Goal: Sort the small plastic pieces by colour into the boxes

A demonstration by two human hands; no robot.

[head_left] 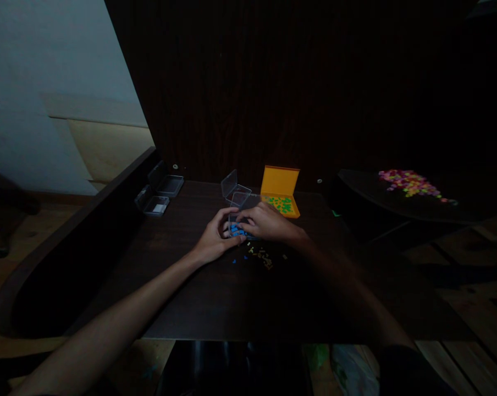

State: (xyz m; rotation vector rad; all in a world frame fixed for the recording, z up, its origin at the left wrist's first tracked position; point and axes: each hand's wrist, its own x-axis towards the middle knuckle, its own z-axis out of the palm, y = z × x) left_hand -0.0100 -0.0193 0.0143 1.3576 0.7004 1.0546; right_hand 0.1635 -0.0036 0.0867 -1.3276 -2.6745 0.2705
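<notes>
A small clear plastic box (229, 222) with blue pieces (237, 229) inside lies on the dark table. My left hand (212, 237) curves round its left side, thumb along the near edge and fingers at the far edge. From the right, my right hand (270, 221) reaches over the box, its fingertips bent together down at the blue pieces; anything pinched there is hidden. Just this side of the box lie loose yellowish pieces (265, 257), with a couple of stray blue bits (234, 261) beside them.
Behind my hands stand an open clear case (229, 187) and an open yellow box (280, 181) with green pieces (285, 205). Two more open clear cases (171, 186) sit at the left, by a raised side panel (120, 184). Right of the table is a colourful bunch (411, 184).
</notes>
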